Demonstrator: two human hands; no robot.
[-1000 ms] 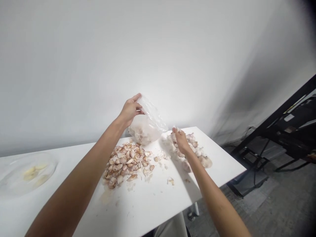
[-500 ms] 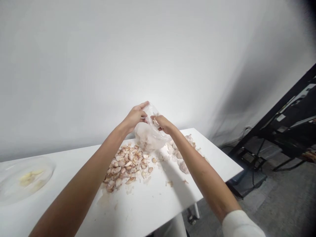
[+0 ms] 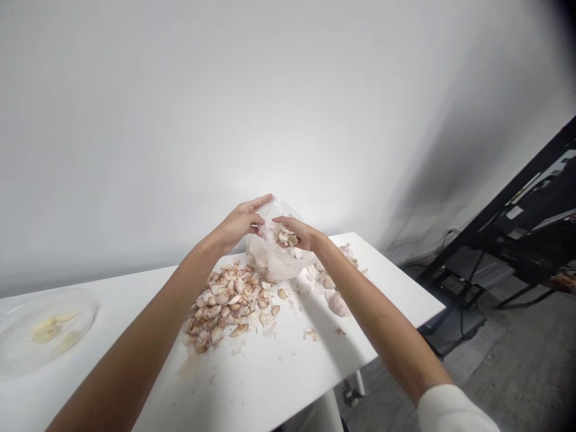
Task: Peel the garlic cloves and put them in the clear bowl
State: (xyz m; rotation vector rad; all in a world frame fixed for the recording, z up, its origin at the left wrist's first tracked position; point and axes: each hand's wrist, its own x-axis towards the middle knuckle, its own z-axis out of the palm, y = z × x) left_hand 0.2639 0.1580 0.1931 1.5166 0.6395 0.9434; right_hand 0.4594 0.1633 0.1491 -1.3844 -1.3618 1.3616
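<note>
My left hand (image 3: 240, 223) pinches the rim of a thin, translucent plastic bag (image 3: 281, 267) and holds its mouth spread. Inside that mouth is my right hand (image 3: 299, 233), its fingers closed around a clump of garlic skins (image 3: 284, 236). The bag rests on the table with pale scraps showing through its side. Left of it lies a heap of loose, unpeeled garlic cloves (image 3: 231, 300). Several garlic bulbs (image 3: 337, 303) sit to the right, partly hidden behind my right forearm.
A clear plastic dish (image 3: 85, 336) holding peeled yellowish cloves (image 3: 51, 327) stands at the left on the white table (image 3: 270, 384). Bits of skin are scattered near the middle. Behind is a pale wall (image 3: 225, 108); black metal equipment (image 3: 504, 240) stands at the right.
My right hand has turned and dropped slightly within the bag's mouth, so the clump of skins shows more. The left hand has lowered a little with the bag's rim.
</note>
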